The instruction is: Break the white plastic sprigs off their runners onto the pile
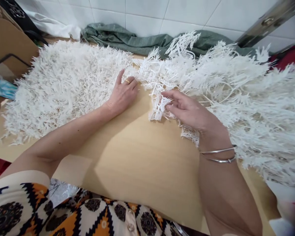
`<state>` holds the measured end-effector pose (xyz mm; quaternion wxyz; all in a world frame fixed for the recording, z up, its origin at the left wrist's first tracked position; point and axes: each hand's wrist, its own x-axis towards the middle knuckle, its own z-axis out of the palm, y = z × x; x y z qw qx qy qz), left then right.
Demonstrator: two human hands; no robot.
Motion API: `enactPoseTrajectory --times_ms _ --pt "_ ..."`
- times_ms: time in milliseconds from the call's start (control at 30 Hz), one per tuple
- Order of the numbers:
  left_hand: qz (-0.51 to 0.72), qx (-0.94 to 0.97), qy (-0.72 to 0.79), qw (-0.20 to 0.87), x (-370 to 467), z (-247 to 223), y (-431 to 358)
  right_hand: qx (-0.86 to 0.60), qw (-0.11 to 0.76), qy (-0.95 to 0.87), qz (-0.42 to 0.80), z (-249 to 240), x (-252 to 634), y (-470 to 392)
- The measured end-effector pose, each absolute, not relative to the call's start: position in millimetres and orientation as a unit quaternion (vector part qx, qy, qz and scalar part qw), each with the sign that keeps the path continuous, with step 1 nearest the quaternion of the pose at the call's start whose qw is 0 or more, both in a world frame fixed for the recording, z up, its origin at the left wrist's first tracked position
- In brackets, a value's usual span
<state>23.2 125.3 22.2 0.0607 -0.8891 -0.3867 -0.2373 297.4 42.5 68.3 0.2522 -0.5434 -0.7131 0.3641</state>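
A dense heap of small white feathery pieces [64, 85] covers the left of the wooden table [147, 157]. Longer white branching strands [265, 108] are piled on the right. My left hand [124, 95] rests at the right edge of the left heap, its fingers apart and partly sunk in the white pieces; nothing is seen held in it. Between the heaps, my right hand [186, 108] has its thumb and forefinger around a small white frilly piece [158, 106], with the fingers somewhat apart. Whether it grips the piece is unclear.
Behind the heaps a green cloth [127, 39] lies along the tiled wall [147, 16]. A cardboard box [9, 42] and a blue-white patterned item [2, 88] are at the left. A metal bar [267, 23] slants at the upper right. Clear plastic [61, 191] lies at the near edge.
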Motion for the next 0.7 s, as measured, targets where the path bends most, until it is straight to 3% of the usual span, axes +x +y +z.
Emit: enactPoseTrajectory --times_ms 300,433,600,700 --pt "-0.206 -0.895 -0.391 0.064 22.7 37.9 68.6 -0.517 0.261 -0.662 0.475 53.8 278.8 43.6" --pt "-0.167 -0.893 -0.418 0.011 28.1 46.6 46.4 -0.488 0.250 -0.661 0.512 54.2 287.7 46.2" --pt "-0.202 -0.867 -0.455 -0.030 43.4 48.1 39.0 -0.440 0.232 -0.692 0.523 52.7 300.6 48.6" --pt "-0.219 -0.861 -0.458 -0.039 47.6 47.0 39.9 -0.439 0.282 -0.673 0.524 47.0 302.1 49.6"
